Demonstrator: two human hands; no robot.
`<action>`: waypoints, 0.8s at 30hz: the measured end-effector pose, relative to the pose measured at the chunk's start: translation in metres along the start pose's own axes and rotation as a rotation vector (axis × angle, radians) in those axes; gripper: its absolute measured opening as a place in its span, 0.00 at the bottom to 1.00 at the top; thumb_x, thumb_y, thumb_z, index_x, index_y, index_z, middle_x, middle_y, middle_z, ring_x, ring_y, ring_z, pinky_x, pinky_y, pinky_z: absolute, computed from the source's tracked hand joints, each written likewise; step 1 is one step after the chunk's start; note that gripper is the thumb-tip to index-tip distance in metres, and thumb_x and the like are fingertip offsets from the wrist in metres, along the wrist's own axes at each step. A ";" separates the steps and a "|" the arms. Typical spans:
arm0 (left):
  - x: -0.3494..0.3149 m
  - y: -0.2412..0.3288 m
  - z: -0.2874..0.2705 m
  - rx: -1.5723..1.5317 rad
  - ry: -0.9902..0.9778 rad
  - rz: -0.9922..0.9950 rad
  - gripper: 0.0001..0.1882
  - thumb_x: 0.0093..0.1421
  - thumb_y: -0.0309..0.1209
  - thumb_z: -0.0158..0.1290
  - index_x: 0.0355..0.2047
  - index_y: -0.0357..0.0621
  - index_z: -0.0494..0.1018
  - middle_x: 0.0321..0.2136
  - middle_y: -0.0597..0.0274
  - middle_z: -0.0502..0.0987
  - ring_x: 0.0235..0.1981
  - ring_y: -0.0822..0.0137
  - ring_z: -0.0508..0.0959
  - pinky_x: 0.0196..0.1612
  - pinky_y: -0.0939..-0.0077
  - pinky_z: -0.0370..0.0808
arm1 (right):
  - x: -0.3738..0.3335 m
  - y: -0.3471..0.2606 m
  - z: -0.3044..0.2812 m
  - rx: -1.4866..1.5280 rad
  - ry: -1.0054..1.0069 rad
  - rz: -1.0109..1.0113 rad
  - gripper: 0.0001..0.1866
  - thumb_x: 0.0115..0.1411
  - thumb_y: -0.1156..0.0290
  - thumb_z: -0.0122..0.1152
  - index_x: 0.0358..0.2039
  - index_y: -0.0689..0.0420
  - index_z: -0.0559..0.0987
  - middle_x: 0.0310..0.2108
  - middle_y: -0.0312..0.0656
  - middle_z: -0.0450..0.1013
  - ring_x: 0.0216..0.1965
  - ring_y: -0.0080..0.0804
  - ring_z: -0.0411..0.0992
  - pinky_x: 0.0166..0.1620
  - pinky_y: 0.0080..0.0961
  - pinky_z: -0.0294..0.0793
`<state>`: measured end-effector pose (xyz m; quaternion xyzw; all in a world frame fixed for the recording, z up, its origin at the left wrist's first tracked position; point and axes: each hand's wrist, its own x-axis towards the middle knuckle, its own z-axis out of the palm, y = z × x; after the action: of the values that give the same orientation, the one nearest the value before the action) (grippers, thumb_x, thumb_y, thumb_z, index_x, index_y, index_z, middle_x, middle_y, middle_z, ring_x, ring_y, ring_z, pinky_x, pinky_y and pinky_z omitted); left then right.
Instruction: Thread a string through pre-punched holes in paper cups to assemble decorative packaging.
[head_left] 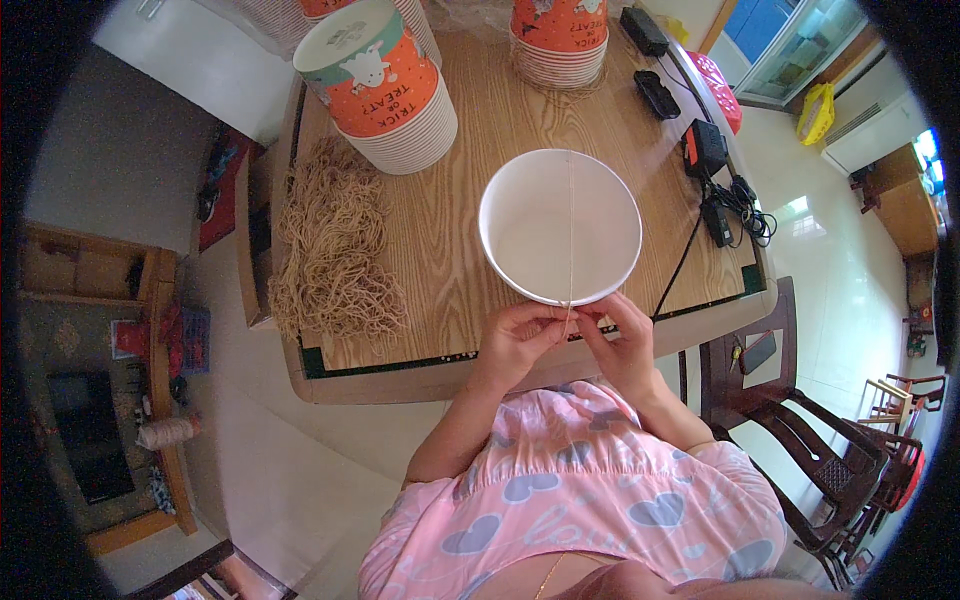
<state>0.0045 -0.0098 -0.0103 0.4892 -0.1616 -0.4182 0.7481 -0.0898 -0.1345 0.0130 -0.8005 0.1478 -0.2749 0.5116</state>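
Observation:
A white paper bucket (525,235) stands before me near the table's front edge, its mouth facing up. A thin tan string (571,215) runs straight across the opening from the far rim to the near rim. At the near rim my left hand (515,345) pinches the string between thumb and fingertips. My right hand (625,340) is pinched on the same string just beside it, the fingertips of both almost meeting. Whether there is a knot or a hole at the rim is too small to tell.
A heap of cut tan strings (335,250) lies at the left. Behind it leans a stack of orange-and-white paper buckets (400,120), upside down; another stack (560,50) stands farther back. Black power adapters with cables (705,150) lie at the right. A dark wooden chair (745,370) stands beside the table (450,250).

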 end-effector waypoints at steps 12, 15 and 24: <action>-0.002 0.001 -0.009 0.040 0.038 -0.021 0.07 0.51 0.20 0.57 0.32 0.38 0.77 0.31 0.61 0.79 0.31 0.74 0.76 0.37 0.82 0.73 | -0.008 0.019 0.005 0.455 -0.127 0.370 0.05 0.53 0.79 0.59 0.32 0.63 0.75 0.27 0.38 0.73 0.30 0.19 0.71 0.32 0.18 0.69; -0.002 -0.003 -0.016 -0.073 -0.090 -0.102 0.06 0.52 0.21 0.57 0.32 0.39 0.77 0.30 0.62 0.78 0.28 0.76 0.75 0.33 0.84 0.72 | -0.008 0.011 0.004 0.167 -0.062 0.166 0.03 0.53 0.81 0.58 0.29 0.64 0.74 0.28 0.37 0.72 0.29 0.21 0.69 0.34 0.15 0.69; -0.005 0.005 0.001 0.184 0.099 0.088 0.07 0.54 0.23 0.56 0.35 0.39 0.77 0.28 0.66 0.78 0.26 0.80 0.72 0.28 0.89 0.69 | -0.008 0.008 0.002 0.050 -0.227 0.020 0.06 0.50 0.80 0.60 0.29 0.62 0.74 0.27 0.42 0.70 0.27 0.31 0.72 0.29 0.24 0.72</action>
<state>0.0036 -0.0055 -0.0050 0.5684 -0.1837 -0.3436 0.7246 -0.0953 -0.1324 0.0026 -0.8120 0.0896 -0.1809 0.5477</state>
